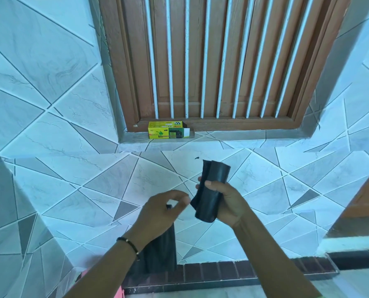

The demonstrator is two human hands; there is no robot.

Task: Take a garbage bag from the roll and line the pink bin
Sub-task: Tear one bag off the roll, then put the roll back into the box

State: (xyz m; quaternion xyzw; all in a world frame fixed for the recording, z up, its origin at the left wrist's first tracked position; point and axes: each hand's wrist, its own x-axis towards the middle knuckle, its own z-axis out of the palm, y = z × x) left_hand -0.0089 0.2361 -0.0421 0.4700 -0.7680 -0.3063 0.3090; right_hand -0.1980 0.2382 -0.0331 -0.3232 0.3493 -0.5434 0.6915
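Right hand (226, 201) clamps the upright roll (212, 190), left hand (164, 209) just beside it pinches the bag (159, 250) hanging straight down, pink bin (119, 292) near-left

Single head-worn wide-angle view, facing forward and down. Close on both hands (192, 203) at lower centre; tiled wall (50, 104) and barred wooden window (218, 61) ahead, farther off.

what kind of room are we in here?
Probably a tiled home kitchen or utility corner. Cues: pale geometric wall tiles, a brown wooden window frame with white vertical bars, and a yellow-green cardboard bin-bag box on the sill.
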